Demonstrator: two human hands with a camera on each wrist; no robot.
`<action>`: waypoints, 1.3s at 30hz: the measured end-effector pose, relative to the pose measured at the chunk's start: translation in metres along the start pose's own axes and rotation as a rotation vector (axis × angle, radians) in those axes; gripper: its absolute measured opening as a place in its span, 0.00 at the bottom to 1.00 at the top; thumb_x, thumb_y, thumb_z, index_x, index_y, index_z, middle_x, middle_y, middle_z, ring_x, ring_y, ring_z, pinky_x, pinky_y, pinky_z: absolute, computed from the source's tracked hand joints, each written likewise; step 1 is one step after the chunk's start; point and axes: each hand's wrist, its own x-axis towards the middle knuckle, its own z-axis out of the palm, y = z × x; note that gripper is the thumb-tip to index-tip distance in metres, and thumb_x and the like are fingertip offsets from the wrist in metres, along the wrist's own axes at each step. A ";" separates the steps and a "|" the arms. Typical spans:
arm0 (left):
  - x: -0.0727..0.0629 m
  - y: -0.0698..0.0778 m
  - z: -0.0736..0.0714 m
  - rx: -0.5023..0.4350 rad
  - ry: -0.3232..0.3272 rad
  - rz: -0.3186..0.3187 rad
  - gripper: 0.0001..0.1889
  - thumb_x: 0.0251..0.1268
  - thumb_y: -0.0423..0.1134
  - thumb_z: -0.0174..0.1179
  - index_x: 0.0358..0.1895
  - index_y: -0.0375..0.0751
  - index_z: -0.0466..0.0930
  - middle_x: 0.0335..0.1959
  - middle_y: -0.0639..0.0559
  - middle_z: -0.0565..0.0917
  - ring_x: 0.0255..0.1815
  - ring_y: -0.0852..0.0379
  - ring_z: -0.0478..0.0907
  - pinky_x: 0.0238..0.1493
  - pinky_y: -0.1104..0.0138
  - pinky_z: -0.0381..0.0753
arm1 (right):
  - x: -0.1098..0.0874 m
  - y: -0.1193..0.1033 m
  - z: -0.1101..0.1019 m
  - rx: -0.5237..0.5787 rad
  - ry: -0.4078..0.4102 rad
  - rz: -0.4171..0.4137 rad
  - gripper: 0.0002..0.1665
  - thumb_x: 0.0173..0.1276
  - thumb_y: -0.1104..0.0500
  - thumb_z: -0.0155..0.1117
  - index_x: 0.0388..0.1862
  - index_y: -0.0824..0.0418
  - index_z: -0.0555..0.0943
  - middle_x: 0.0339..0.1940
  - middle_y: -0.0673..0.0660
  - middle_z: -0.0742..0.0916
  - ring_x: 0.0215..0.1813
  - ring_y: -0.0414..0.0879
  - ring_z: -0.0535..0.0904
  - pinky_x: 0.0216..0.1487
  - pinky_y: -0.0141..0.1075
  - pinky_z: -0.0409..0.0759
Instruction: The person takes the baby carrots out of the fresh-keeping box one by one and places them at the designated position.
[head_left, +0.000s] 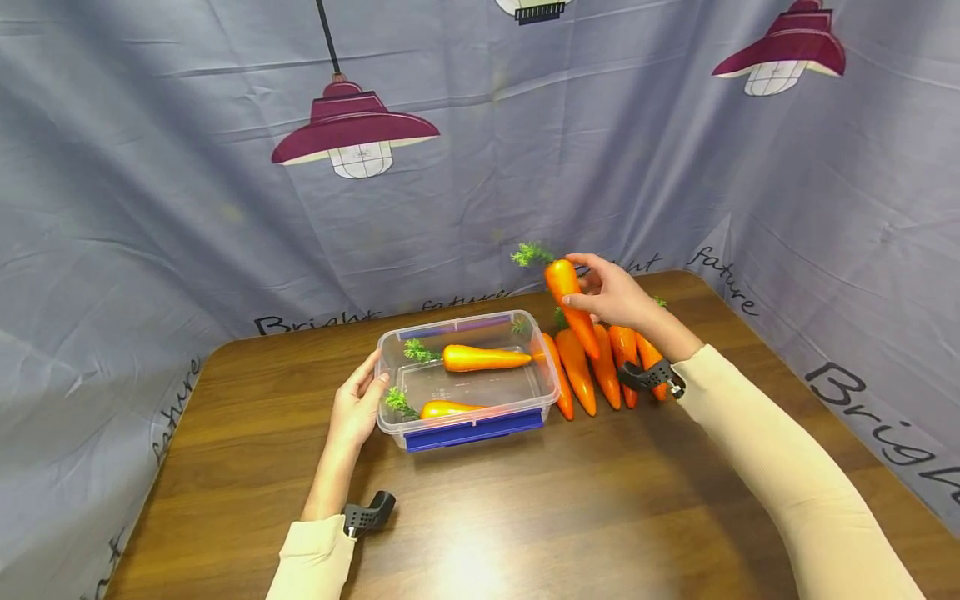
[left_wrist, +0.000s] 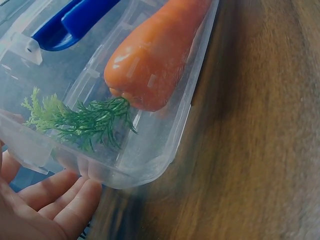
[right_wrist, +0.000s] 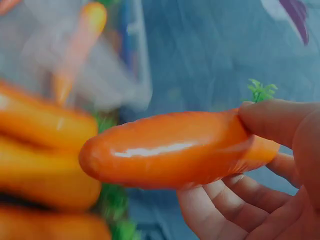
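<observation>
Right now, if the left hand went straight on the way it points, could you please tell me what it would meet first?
Most likely the clear container: the left hand is right at its left end in the head view, though exact depth is hard to judge.

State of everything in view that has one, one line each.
Clear plastic container: lid off, upright.
Far carrot in container: lying flat.
Near carrot in container: lying, partly hidden in head view.
Held carrot: lifted, tilted, greens end up.
Carrot row: lying side by side on table.
Left hand: holding container's end.
Right hand: gripping the lifted carrot.
</observation>
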 end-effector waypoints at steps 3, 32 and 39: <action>0.000 -0.001 -0.003 0.006 0.010 0.003 0.27 0.78 0.35 0.52 0.78 0.45 0.65 0.75 0.37 0.69 0.72 0.43 0.72 0.55 0.82 0.79 | -0.008 0.017 -0.012 -0.028 0.016 0.042 0.44 0.73 0.56 0.66 0.82 0.59 0.57 0.55 0.72 0.84 0.31 0.44 0.81 0.30 0.41 0.86; 0.003 -0.004 0.000 -0.009 0.007 0.045 0.27 0.78 0.34 0.52 0.77 0.42 0.66 0.75 0.36 0.69 0.73 0.42 0.72 0.56 0.84 0.76 | -0.067 0.150 -0.053 0.048 0.142 0.301 0.48 0.72 0.63 0.63 0.80 0.72 0.48 0.56 0.84 0.75 0.32 0.44 0.83 0.32 0.50 0.91; 0.002 -0.004 0.001 -0.008 0.008 0.046 0.26 0.78 0.34 0.52 0.77 0.42 0.66 0.75 0.36 0.69 0.72 0.42 0.72 0.57 0.82 0.77 | -0.072 0.170 -0.049 0.064 0.114 0.348 0.48 0.73 0.62 0.62 0.80 0.73 0.47 0.60 0.86 0.72 0.34 0.42 0.82 0.32 0.46 0.91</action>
